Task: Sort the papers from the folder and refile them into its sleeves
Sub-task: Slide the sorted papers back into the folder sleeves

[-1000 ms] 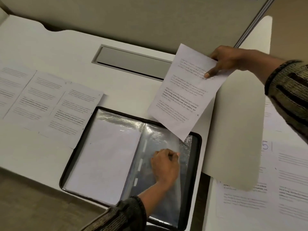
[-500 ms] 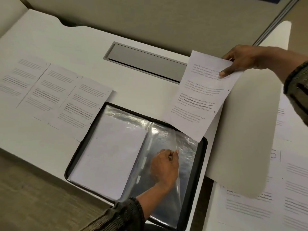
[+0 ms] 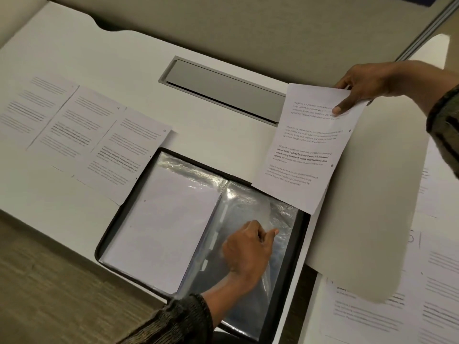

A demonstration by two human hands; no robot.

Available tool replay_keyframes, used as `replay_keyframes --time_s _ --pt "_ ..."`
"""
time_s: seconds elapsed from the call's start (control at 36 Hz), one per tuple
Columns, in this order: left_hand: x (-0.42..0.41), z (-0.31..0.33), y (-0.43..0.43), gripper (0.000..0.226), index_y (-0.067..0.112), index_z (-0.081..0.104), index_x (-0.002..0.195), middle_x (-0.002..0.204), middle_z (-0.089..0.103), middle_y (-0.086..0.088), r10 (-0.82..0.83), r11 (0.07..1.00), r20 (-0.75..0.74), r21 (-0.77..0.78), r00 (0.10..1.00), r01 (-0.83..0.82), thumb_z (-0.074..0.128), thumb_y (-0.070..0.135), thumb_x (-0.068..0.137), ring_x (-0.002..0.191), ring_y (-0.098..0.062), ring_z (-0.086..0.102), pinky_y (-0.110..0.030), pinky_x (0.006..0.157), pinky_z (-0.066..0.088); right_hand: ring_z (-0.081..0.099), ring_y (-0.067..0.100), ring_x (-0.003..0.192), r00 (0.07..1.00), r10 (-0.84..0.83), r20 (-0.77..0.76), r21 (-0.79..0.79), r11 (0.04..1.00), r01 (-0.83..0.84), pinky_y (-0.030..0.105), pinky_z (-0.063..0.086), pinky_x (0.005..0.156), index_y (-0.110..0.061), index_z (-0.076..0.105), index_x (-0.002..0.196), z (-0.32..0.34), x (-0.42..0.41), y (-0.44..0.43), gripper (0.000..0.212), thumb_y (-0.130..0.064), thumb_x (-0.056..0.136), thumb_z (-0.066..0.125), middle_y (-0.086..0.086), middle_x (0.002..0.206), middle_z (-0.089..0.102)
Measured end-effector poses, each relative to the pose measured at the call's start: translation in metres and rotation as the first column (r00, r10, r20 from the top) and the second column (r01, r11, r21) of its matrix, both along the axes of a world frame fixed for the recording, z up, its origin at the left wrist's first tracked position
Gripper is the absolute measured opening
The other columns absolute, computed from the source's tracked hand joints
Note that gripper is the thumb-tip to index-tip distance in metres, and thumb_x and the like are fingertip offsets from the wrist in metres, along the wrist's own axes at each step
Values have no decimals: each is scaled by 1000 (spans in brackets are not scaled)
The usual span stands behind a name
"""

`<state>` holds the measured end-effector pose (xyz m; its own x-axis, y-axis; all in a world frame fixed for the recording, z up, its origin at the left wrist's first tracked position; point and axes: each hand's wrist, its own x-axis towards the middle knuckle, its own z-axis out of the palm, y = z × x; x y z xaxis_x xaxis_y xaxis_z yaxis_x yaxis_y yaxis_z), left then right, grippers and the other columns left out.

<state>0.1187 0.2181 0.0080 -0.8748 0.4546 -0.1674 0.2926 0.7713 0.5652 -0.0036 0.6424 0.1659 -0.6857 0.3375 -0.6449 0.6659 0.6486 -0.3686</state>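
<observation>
My left hand sits on the right half of the open folder. Its fingers are curled, and thumb and forefinger pinch the top layer of a clear sleeve, lifting that layer a little off the page beneath. My right hand is up at the far right, gripping a printed sheet by its top corner, thumb across the printed face and fingers behind. The sheet hangs tilted in the air, and its lowest corner overlaps the folder's far-right corner.

The folder lies flat and open at the near edge of the desk, close to the near-right corner. Its left half holds a filed page, white side up under the plastic.

Left of the folder, three papers lie in an overlapping row running toward the left edge, and the nearest one touches the folder's far-left corner. A grey hatch is set into the desk near its far edge, beyond the folder. More papers lie on the surface past the desk's right edge, their print too blurred for me to read.
</observation>
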Motion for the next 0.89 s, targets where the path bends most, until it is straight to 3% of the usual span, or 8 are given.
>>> replay_keyframes --time_s 0.22,0.28,0.39,0.5,0.67,0.89 --pt "-1 1 0 40 32 60 79 68 59 18 -36 999 -31 12 999 36 68 70 91 57 -1 57 -18 58 49 74 40 104 999 21 43 -21 1000 -21 53 61 93 -16 79 109 0 -16 2 41 -18 71 94 10 102 80" --pt "-1 0 0 41 32 60 78 68 59 18 -39 999 -50 16 998 40 69 70 91 56 -1 56 -21 57 51 76 37 99 998 31 57 -24 999 -29 47 63 88 -14 79 110 -3 -20 -1 40 -16 73 93 10 100 81" --pt "0 -3 0 40 32 61 77 67 61 17 -41 999 -97 20 994 43 72 68 90 54 -2 57 -25 54 56 66 29 81 992 102 70 22 994 -103 26 58 57 -14 79 108 -12 -31 -11 33 -17 78 91 16 104 78" --pt "-1 -5 -2 40 31 60 75 66 60 16 -29 999 -120 41 992 34 74 66 88 52 -2 56 -27 52 56 68 29 92 986 131 101 25 991 -134 31 55 69 -22 77 109 -27 -45 -18 37 -22 76 93 10 108 77" --pt "-1 -6 -4 40 31 59 73 63 58 17 -44 997 -171 52 984 54 76 65 86 49 -2 53 -24 48 54 67 28 96 987 145 76 1 989 -145 28 52 66 -22 72 117 -49 -62 -32 45 -22 77 93 5 106 73" --pt "0 -5 -4 40 30 60 72 61 58 16 -71 996 -235 32 969 81 77 65 83 48 -2 52 -23 46 54 63 27 91 986 158 62 -34 987 -156 31 54 71 -20 77 112 -73 -69 -38 37 -22 78 92 15 117 74"
